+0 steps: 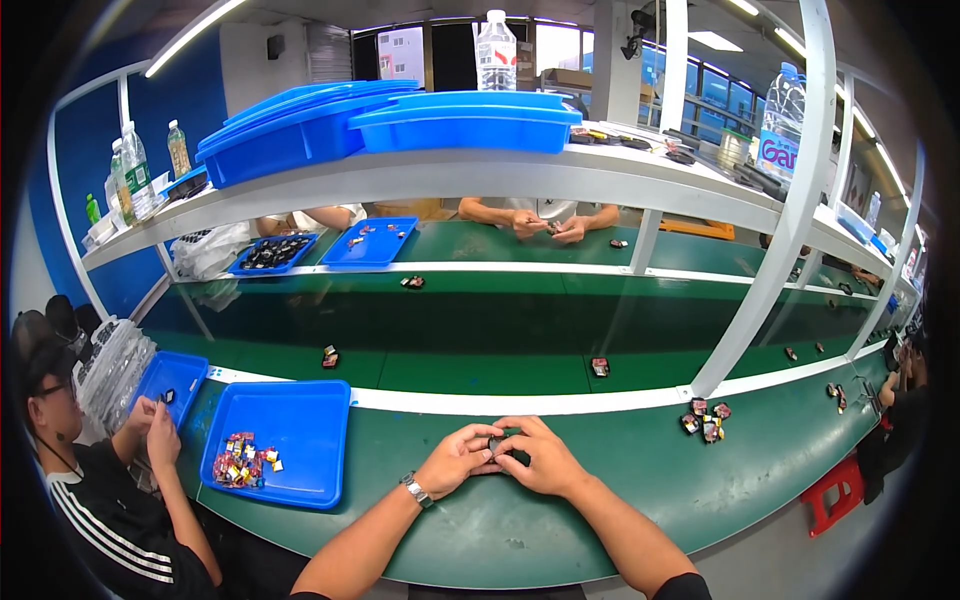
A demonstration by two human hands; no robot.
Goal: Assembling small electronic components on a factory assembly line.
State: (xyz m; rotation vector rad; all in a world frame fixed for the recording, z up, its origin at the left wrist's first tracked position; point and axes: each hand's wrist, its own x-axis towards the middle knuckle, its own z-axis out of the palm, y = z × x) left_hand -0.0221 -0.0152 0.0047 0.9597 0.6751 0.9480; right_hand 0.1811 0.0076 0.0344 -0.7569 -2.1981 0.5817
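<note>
A small dark part (495, 447) is pinched between my two hands above the green work surface, mostly covered by my fingers. My left hand (456, 460), with a metal watch at the wrist, curls its fingers round the part's left side. From the right, my right hand (541, 458) grips the same part with thumb and fingertips. To the left of my hands, a blue tray (330, 430) holds a heap of small red, yellow and white pieces (243, 462). A cluster of black pieces with red and yellow labels (708, 422) lies to the right.
A white rail (450, 402) and upright post (765, 290) stand beyond my hands. The shelf above carries blue trays (460, 122) and bottles (497, 55). A co-worker (110, 500) sits at the left; another's hands (548, 226) work opposite. A red stool (835, 497) stands at the right.
</note>
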